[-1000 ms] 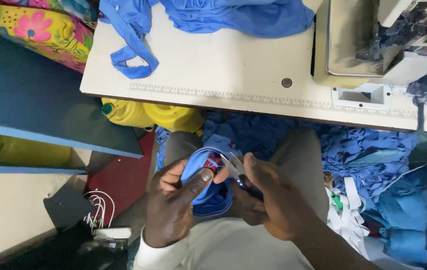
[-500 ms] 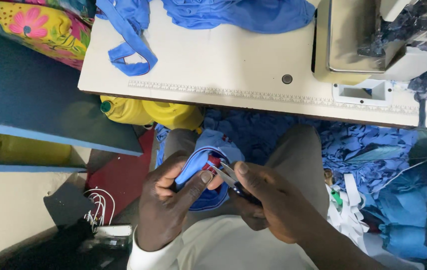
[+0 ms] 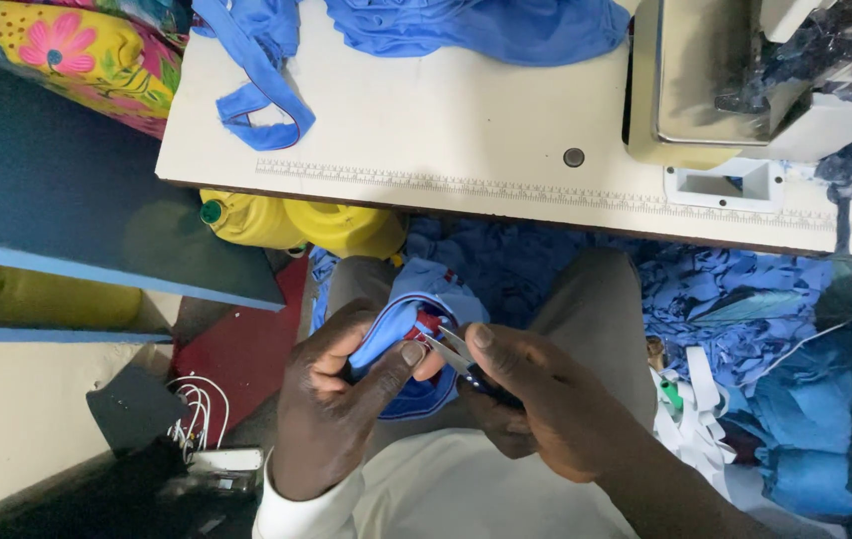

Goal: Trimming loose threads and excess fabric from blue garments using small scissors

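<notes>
**Snips at the edge of a blue cloth, below the table**

The white table [image 3: 466, 130] is the landmark here. On its top, at the far side, lies a heap of blue fabric [image 3: 476, 25], and to the right of it stands a sewing machine [image 3: 745, 80]. A loose blue strap [image 3: 261, 95] lies on the left part of the top. Under the front edge of the table, to the left, a yellow jug [image 3: 296, 222] lies on its side, and blue scraps [image 3: 725, 309] cover the floor under the right part.

In front of the table, over the person's lap, is the blue cloth [image 3: 416, 309]. The left hand [image 3: 331, 409] is clenched around it, with the thumb pressing a folded edge that has red trim. The right hand [image 3: 536, 409] grasps small snips [image 3: 456, 354]; their metal tips point at that edge, just beside the left thumb.

I judge the cloth to be light, soft and limp, so it will sag and slide where it is not pinched. The best place to hold it seems to be close to the trimmed edge, so that it stays taut. The snips are stiff and sharp, and are best held by the body, away from the tips.
</notes>
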